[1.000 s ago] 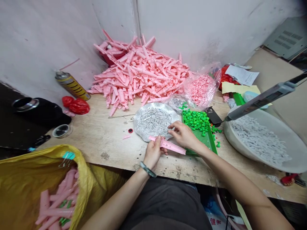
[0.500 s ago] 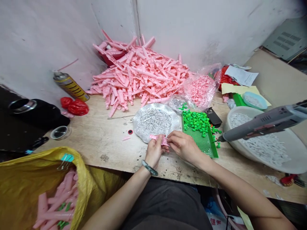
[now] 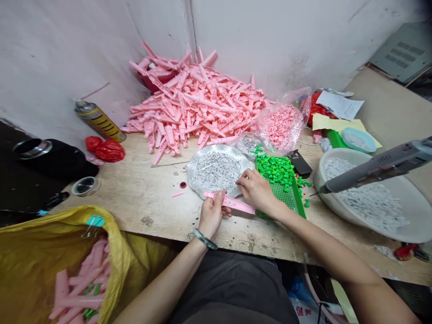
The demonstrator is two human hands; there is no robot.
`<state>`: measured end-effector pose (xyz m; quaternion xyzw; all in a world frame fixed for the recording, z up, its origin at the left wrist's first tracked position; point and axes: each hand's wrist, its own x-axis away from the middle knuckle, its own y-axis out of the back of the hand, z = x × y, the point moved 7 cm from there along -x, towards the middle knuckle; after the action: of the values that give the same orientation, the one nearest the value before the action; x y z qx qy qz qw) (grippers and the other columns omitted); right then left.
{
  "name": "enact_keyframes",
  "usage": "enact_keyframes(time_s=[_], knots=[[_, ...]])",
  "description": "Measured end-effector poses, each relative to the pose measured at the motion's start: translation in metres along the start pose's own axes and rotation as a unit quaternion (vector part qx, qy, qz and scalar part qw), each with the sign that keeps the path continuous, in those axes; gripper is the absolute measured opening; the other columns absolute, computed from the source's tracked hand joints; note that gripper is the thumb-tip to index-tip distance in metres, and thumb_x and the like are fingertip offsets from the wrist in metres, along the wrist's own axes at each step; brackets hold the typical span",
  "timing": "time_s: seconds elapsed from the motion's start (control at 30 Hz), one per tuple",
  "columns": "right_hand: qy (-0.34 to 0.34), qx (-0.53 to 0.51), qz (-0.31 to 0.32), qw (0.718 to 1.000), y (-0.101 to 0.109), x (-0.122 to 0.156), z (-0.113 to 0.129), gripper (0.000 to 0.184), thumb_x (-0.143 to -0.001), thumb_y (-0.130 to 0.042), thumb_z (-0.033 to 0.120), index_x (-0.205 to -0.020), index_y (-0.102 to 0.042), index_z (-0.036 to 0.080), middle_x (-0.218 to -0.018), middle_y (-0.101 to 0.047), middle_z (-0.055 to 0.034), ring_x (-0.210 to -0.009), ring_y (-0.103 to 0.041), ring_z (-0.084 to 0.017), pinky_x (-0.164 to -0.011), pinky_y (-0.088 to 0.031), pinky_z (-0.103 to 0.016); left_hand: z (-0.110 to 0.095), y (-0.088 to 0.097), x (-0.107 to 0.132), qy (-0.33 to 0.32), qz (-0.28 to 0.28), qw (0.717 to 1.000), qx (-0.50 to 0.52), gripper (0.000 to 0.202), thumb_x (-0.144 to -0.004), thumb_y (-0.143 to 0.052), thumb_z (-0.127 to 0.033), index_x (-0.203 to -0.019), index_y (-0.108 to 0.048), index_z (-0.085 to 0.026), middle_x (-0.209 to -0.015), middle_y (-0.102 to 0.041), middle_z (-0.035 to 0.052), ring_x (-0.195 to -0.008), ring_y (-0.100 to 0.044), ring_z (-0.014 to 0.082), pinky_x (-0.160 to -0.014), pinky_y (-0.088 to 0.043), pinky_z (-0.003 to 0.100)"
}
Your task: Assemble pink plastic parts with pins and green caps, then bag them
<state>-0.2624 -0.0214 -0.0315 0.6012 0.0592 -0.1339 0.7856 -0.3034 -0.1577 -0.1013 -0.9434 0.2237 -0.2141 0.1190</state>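
My left hand [image 3: 212, 213] is closed around a long pink plastic part [image 3: 236, 204], held flat over the wooden table's [image 3: 151, 198] front edge. My right hand [image 3: 255, 191] reaches past it, fingertips pinched at the rim of a clear bag of small silvery pins [image 3: 216, 171]; what they pinch is too small to make out. A green tray [image 3: 286, 198] with green caps [image 3: 275, 168] lies just right of my right hand.
A big heap of pink parts [image 3: 195, 108] fills the back corner. A bag of pink rings [image 3: 281, 126], a white basin of white pieces [image 3: 367, 202], a hanging grey power tool [image 3: 378, 166], a spray can [image 3: 97, 119], and a yellow sack of finished pink parts [image 3: 60, 261] surround me.
The pink part, held short between both hands, now lies out lengthwise in my left hand. My right hand has moved off it to the pin bag. The hanging tool keeps swinging.
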Motion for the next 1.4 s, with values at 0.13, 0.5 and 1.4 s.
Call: enact_keyframes(time_s=[0.13, 0.5, 1.4], knots=[[0.024, 0.090, 0.075, 0.993, -0.027, -0.032, -0.012, 0.024, -0.091, -0.051, 0.021, -0.079, -0.072, 0.017, -0.094, -0.065, -0.0131, -0.093, -0.055, -0.026, -0.074, -0.046, -0.036, -0.001, -0.011, 0.003, -0.002, 0.024, 1.000, 0.001, 0.048, -0.078, -0.068, -0.053, -0.099, -0.062, -0.011, -0.068, -0.065, 0.0025, -0.046, -0.055, 0.0106, -0.044, -0.049, 0.023], [-0.027, -0.240, -0.039, 0.970, 0.011, 0.017, 0.013, 0.009, -0.088, -0.057, 0.020, -0.093, -0.065, 0.020, -0.088, -0.072, -0.0009, -0.077, -0.066, -0.014, -0.071, -0.049, -0.025, -0.003, -0.016, 0.000, 0.030, 0.031, 0.998, 0.052, 0.049, -0.078, -0.068, -0.051, -0.101, -0.061, -0.009, -0.066, -0.062, 0.0019, -0.049, -0.056, 0.0109, -0.048, -0.052, 0.024], [0.159, -0.119, 0.007, 0.980, 0.018, 0.051, 0.056, 0.040, -0.088, -0.046, 0.011, -0.127, -0.056, 0.011, -0.121, -0.066, -0.0121, -0.115, -0.061, -0.023, -0.095, -0.054, -0.036, -0.003, -0.007, -0.005, -0.036, -0.004, 0.998, -0.054, 0.039, -0.081, -0.065, -0.046, -0.101, -0.066, -0.012, -0.068, -0.065, 0.0020, -0.057, -0.059, 0.0134, -0.051, -0.048, 0.022]])
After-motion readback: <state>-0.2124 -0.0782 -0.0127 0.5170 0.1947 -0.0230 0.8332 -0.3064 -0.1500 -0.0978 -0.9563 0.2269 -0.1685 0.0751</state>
